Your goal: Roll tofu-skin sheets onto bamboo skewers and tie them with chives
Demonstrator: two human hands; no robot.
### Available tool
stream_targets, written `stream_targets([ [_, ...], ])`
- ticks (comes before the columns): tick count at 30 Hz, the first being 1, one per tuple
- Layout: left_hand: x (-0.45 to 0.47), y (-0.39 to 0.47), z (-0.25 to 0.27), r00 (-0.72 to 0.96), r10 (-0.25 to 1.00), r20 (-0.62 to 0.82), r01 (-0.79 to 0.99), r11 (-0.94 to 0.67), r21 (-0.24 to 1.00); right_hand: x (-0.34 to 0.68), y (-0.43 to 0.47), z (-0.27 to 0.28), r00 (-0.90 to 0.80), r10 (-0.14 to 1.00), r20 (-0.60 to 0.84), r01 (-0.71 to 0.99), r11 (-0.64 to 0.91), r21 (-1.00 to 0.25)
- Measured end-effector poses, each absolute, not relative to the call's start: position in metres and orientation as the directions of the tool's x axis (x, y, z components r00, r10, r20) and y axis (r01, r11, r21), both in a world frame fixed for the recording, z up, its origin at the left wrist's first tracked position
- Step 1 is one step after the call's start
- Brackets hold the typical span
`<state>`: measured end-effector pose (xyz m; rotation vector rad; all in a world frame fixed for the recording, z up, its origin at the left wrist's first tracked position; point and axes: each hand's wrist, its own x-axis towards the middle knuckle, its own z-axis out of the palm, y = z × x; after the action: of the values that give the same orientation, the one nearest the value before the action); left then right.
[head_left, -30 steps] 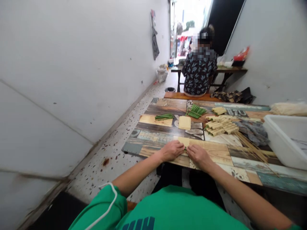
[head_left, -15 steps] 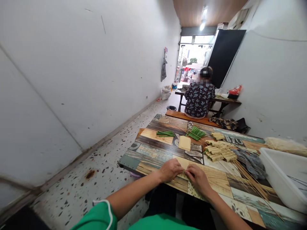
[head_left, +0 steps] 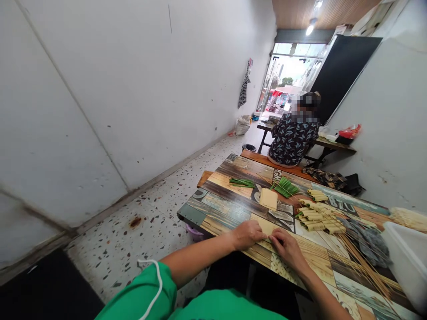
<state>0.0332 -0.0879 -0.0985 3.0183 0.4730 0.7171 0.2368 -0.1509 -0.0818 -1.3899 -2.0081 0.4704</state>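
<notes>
A thin pale-yellow sheet of tofu skin [head_left: 266, 226] lies flat at the table's near edge. My left hand [head_left: 247, 234] is closed with its fingertips pinching the sheet's near edge. Close beside it, my right hand [head_left: 286, 247] pinches the same edge, thumb and fingers together. Whatever lies inside the fold is hidden by my fingers. Just beyond is a stack of square tofu skin sheets [head_left: 268, 199]. Cut green chives [head_left: 285, 187] lie behind the stack, and a smaller bunch of chives [head_left: 241, 182] is to its left. Rolled tofu skins [head_left: 315, 217] with green ends are piled on the right, some on skewers.
Loose bamboo skewers [head_left: 365, 264] and a crumpled grey cloth [head_left: 365, 243] lie on the right of the patterned table [head_left: 223, 212]. A white plastic tub [head_left: 405, 253] stands at the right edge. Beyond the table, a person [head_left: 293, 135] sits on a wooden bench, facing away.
My view has turned left, so the scene sits further right in the picture. Both hands remain at the sheet's near edge, with little visible movement.
</notes>
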Motion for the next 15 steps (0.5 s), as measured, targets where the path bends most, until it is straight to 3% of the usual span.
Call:
stream_targets([
  [3, 0.0318, -0.0909, -0.095, 0.868, 0.26, 0.423, 0.27, -0.962, 0.038, 0.2365, -0.1499, -0.0829, -0.223, 0.926, 0.305, 0.707, 0.369, -0.603],
  [15, 0.0366, -0.0918, -0.0937, 0.859, 0.345, 0.379, 0.339, -0.937, 0.085, 0.2394, -0.142, -0.085, -0.207, 0.942, 0.263, 0.734, 0.327, -0.596],
])
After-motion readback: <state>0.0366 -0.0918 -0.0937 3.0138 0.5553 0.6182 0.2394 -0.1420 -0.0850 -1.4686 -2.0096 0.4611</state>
